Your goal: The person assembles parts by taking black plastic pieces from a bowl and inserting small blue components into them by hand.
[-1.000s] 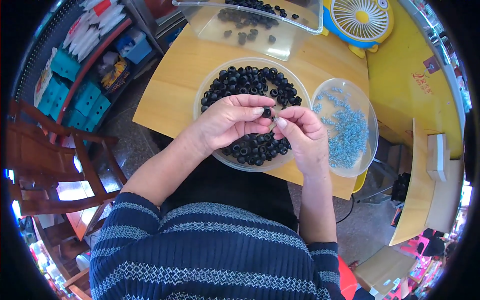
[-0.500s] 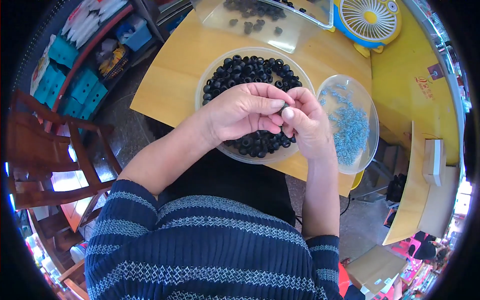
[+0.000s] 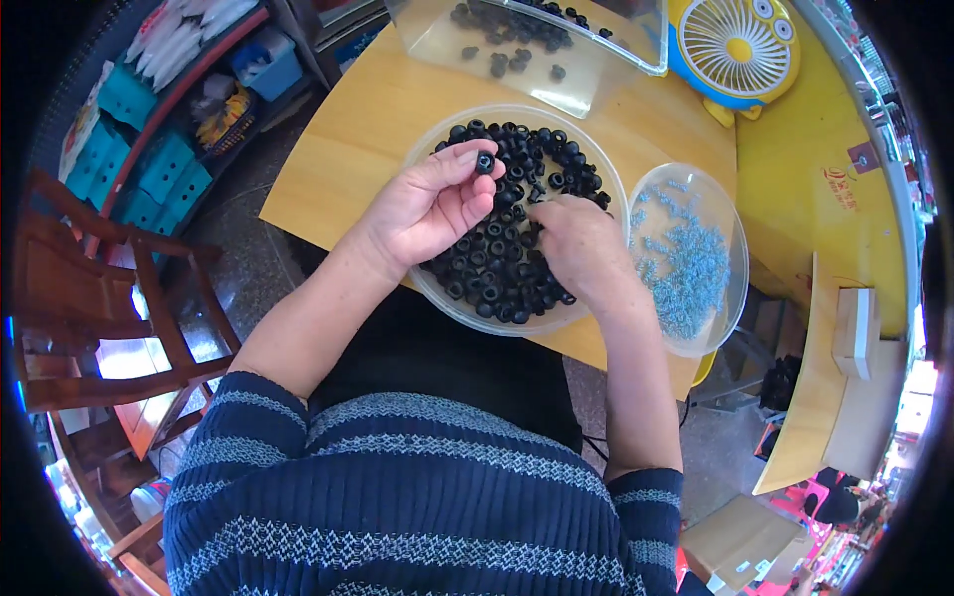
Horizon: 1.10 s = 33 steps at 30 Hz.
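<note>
My left hand pinches a black ring-like part between thumb and fingertips, its hole turned up. It hovers over the left side of a round clear tub holding many black hollow round parts. My right hand reaches down among those parts, its fingers curled and partly hidden. A small black piece shows by its fingertips; whether they grip it is hidden. Right of that hand stands a second round clear tub with a heap of small light-blue pieces.
At the table's far side stands a clear rectangular box with stemmed black parts inside. A yellow and blue fan is at the far right. A wooden chair and a shelf with teal boxes are on the left.
The two hands were together over the tub and have parted. My left hand has drawn left and up with the black part; my right hand has dropped down into the tub's parts.
</note>
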### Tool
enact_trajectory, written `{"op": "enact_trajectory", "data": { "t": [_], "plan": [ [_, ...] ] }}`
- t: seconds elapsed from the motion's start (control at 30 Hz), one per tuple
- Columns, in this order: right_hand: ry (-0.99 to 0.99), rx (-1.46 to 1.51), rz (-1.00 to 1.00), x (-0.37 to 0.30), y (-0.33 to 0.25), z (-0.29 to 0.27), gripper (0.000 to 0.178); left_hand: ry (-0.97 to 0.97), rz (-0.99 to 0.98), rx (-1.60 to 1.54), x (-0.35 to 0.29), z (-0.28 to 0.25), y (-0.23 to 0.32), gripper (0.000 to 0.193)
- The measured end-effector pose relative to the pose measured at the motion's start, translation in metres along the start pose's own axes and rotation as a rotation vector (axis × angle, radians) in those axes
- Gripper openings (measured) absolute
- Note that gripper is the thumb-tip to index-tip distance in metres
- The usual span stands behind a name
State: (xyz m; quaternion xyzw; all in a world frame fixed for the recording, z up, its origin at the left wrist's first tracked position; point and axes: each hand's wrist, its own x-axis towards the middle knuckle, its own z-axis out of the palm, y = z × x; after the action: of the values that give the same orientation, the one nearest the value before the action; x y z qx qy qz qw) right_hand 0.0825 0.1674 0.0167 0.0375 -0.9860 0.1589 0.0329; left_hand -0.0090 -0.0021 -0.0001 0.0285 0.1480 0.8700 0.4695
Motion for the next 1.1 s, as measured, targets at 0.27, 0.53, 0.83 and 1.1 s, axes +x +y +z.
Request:
{"op": "enact_trajectory", "data": {
  "t": [0.27,0.53,0.83,1.1],
  "plan": [
    [-0.019,-0.164,-0.034,0.004,-0.006,0.0,0.011,0.034,-0.021,0.042,-0.001,0.001,-0.004,0.019],
    [0.022,-0.16,-0.002,0.004,-0.005,0.003,0.011,0.055,-0.037,0.089,-0.002,0.003,-0.008,0.018],
    [0.14,1.686,0.376,-0.015,0.008,-0.01,0.009,0.172,-0.112,0.197,0.001,0.02,-0.028,0.013],
    [0.217,1.603,0.357,-0.02,-0.005,-0.003,0.017,0.136,-0.14,0.167,-0.001,0.015,-0.034,0.015]
  ]
}}
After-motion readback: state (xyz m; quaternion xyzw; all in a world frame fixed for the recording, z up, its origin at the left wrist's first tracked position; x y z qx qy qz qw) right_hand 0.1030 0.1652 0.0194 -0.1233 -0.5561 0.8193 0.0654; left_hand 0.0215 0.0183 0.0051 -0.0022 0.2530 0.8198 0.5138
